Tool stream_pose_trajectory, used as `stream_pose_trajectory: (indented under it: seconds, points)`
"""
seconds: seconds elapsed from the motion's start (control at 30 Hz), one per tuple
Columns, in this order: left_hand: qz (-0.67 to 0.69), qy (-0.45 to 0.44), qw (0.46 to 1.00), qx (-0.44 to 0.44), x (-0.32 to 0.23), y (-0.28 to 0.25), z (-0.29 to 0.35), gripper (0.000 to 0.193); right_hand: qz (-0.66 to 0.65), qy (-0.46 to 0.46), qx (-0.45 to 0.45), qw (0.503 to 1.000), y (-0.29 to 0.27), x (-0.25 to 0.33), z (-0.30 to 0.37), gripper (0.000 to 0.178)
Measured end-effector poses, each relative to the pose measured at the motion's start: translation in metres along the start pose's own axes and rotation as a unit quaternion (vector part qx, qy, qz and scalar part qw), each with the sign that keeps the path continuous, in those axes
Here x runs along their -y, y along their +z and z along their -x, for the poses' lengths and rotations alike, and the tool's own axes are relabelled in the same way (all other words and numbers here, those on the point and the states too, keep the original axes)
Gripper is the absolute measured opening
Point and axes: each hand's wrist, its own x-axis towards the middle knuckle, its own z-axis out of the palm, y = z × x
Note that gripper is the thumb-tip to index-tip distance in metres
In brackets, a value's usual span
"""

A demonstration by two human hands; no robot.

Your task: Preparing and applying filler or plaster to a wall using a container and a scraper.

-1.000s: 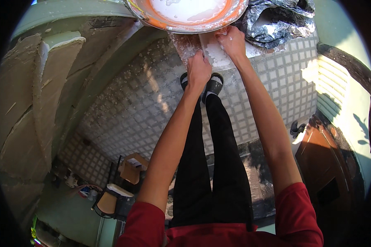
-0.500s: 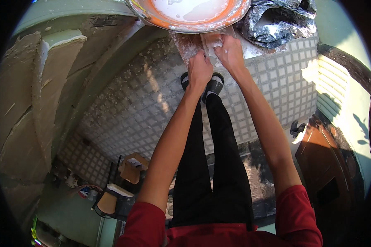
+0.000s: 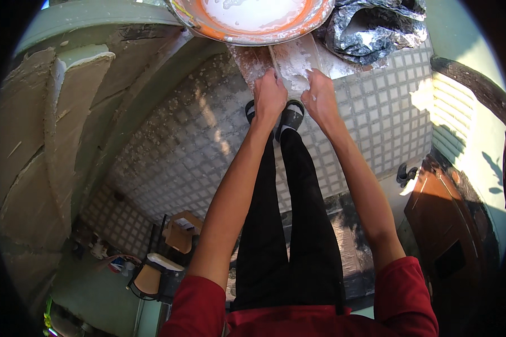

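Observation:
My left hand (image 3: 270, 95) is closed at the near edge of a plaster-smeared board (image 3: 253, 59), just below the basin. A thin, pale straight edge (image 3: 274, 58) runs from its fingers toward the basin; what the fingers grip is hidden. Beside it, to the right, my right hand (image 3: 320, 100) has curled fingers near a white-coated patch (image 3: 298, 62); I cannot make out what is in them. Beyond both hands stands a wide orange-rimmed basin (image 3: 247, 38) holding a milky white liquid (image 3: 258, 12).
A crumpled dark plastic bag (image 3: 371, 33), smeared white, lies right of the basin. Broken grey-brown slabs (image 3: 78, 95) lean along the left. My sandalled feet (image 3: 290, 115) stand on the tiled floor (image 3: 371, 112). A chair (image 3: 149, 278) and a cardboard box (image 3: 181, 231) are behind at left.
My right hand has drawn back toward me and slightly right, uncovering more of the white-coated patch. The left hand has shifted only slightly. The whole view has moved a little.

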Motion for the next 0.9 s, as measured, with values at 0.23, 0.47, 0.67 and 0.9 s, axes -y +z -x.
stream_pose_trajectory:
  seconds: [0.23,0.47,0.67,0.9]
  points:
    - [0.001,-0.035,0.999,0.019,-0.005,0.001,0.0,0.017,0.002,0.027,-0.03,0.999,-0.005,0.004,0.0,0.024]
    - [0.005,-0.034,0.999,0.027,-0.002,0.004,-0.002,0.019,-0.003,0.047,-0.016,0.999,-0.028,0.017,-0.01,0.023]
    - [-0.014,-0.054,0.998,0.027,-0.002,-0.007,-0.001,0.02,0.046,0.119,-0.128,0.984,-0.101,0.01,-0.084,0.029]
    - [0.015,-0.04,0.998,0.037,-0.019,0.018,0.001,0.019,0.443,0.1,0.178,0.873,-0.094,-0.224,-0.21,0.053]
